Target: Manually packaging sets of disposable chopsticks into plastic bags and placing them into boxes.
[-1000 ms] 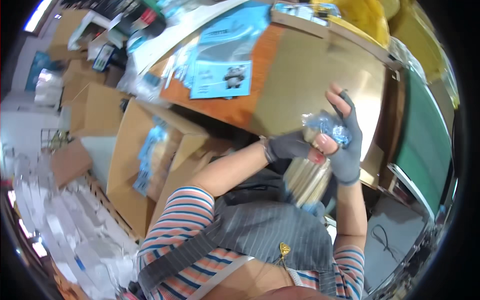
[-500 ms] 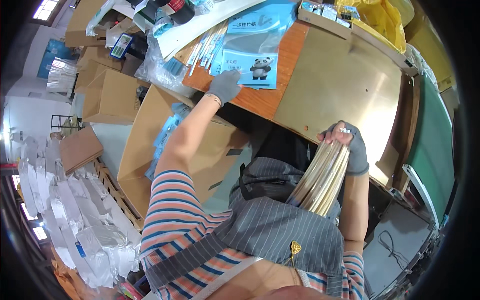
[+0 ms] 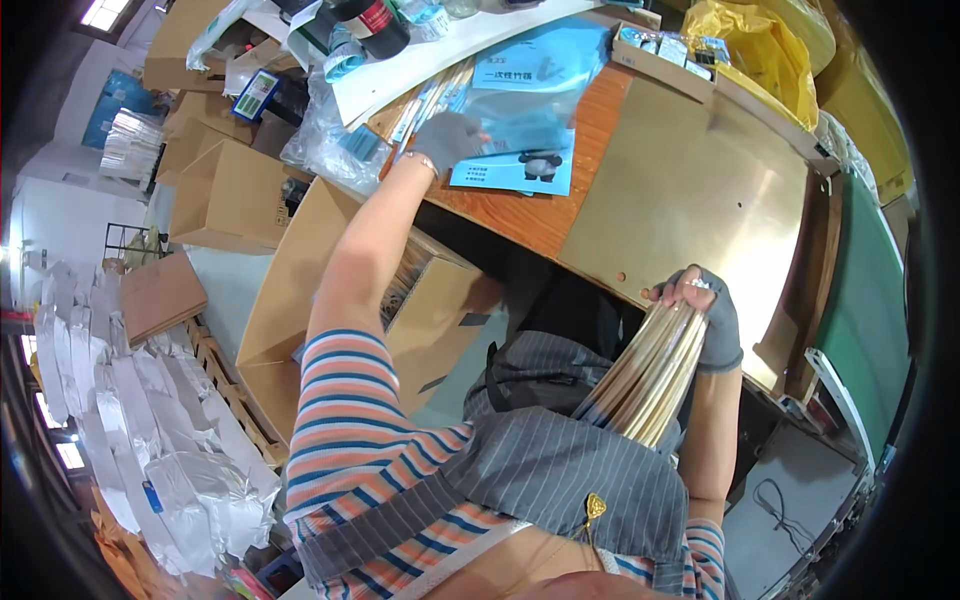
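My left hand [image 3: 448, 140], in a grey fingerless glove, is closed on the lower edge of a clear-and-blue plastic bag [image 3: 530, 100], which is bent up off the stack. Beneath it lies another blue bag [image 3: 510, 178] printed with a panda. Beside the left hand are several paper-wrapped chopsticks [image 3: 430, 100]. My right hand [image 3: 712, 318], gloved the same way, grips a thick bundle of chopsticks in clear wrappers [image 3: 650, 375] by its upper end. The bundle slants down to the left, its lower end against my apron.
A metal sheet [image 3: 690, 180] covers the right of the wooden table [image 3: 500, 215]. Along the far edge stand a small carton [image 3: 665, 62] and a yellow plastic bag [image 3: 745, 40]. A large open cardboard box [image 3: 290, 290] sits below my left arm. White wrapped packs [image 3: 150, 430] are piled at left.
My left hand has moved up and pulled the top bag's lower edge away from the stack, baring the bag underneath. My right hand still holds the chopsticks, and the view has shifted slightly.
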`<act>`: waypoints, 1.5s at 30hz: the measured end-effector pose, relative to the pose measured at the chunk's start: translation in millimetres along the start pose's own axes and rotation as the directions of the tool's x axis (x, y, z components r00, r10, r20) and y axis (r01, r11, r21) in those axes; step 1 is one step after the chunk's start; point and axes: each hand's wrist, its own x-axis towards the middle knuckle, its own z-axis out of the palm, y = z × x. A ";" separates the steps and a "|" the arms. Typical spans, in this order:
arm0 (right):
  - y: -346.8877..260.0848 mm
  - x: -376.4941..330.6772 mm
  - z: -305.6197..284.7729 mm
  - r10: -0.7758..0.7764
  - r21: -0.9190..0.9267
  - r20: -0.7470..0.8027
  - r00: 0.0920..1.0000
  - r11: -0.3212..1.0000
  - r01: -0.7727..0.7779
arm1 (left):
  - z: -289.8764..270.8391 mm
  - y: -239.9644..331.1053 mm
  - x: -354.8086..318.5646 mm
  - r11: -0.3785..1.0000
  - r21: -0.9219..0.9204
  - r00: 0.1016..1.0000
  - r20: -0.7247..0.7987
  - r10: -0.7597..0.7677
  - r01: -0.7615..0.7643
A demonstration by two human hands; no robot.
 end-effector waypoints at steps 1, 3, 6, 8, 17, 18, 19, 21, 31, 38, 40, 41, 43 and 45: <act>-0.1 -0.6 0.6 -0.007 -0.003 -0.007 1.000 1.000 0.007 | -2.3 -8.2 6.8 0.995 -0.083 0.997 -0.043 -0.064 0.060; -1.3 -2.7 0.1 -0.017 -0.010 -0.011 1.000 1.000 0.017 | -8.7 -13.9 15.5 0.984 -0.151 0.983 -0.140 -0.120 0.099; -4.7 -6.9 -3.3 -0.041 0.017 -0.006 0.999 0.999 0.041 | -2.3 -27.1 28.1 0.958 -0.265 0.939 -0.290 -0.185 0.107; -6.0 -8.4 -4.0 -0.058 0.011 -0.029 0.998 0.998 0.059 | 6.9 -32.2 30.8 0.900 -0.436 0.950 -0.267 -0.160 0.029; -9.3 -12.8 -6.6 -0.047 0.008 -0.041 0.998 0.999 0.048 | 5.5 43.4 36.1 0.995 -0.094 0.978 -0.202 -0.041 0.022; -8.5 -13.1 -7.9 -0.046 0.003 -0.034 0.998 0.999 0.046 | -1.7 44.2 38.5 0.978 -0.198 0.927 -0.352 -0.131 0.063; -7.2 -14.2 -10.1 -0.050 0.003 -0.050 0.997 0.999 0.050 | -9.7 56.3 42.7 0.978 -0.210 0.893 -0.442 -0.086 -0.010; -8.1 -15.5 -12.9 -0.055 -0.049 -0.072 0.996 0.998 0.051 | -9.0 98.6 40.1 0.966 -0.239 0.896 -0.444 -0.022 -0.094; 2.1 -9.9 -27.9 0.087 0.080 -0.078 0.993 0.994 -0.080 | 135.4 276.1 -24.0 0.866 -0.372 0.861 0.253 0.441 -0.334; 24.2 -6.9 -51.3 0.206 0.137 -0.140 0.969 0.973 -0.187 | 120.2 282.2 -34.5 0.743 -0.634 0.965 -0.254 0.066 -0.217; 37.3 -2.1 -59.3 0.198 0.112 -0.152 0.968 0.977 -0.182 | 106.5 292.3 -49.2 0.756 -0.543 0.905 -0.399 0.151 -0.365; 46.6 -0.6 -67.3 0.138 0.080 -0.171 0.976 0.989 -0.126 | 97.8 299.7 -55.8 0.753 -0.518 0.882 -0.438 0.175 -0.406; 49.2 -2.7 -68.1 0.122 0.087 -0.187 0.975 0.990 -0.107 | 81.6 295.4 -70.6 0.715 -0.518 0.864 -0.436 0.250 -0.469; 60.7 -2.5 -58.8 0.177 0.282 -0.221 0.959 0.953 -0.111 | 87.6 287.5 -68.2 0.574 -0.346 0.612 -0.698 0.371 -0.742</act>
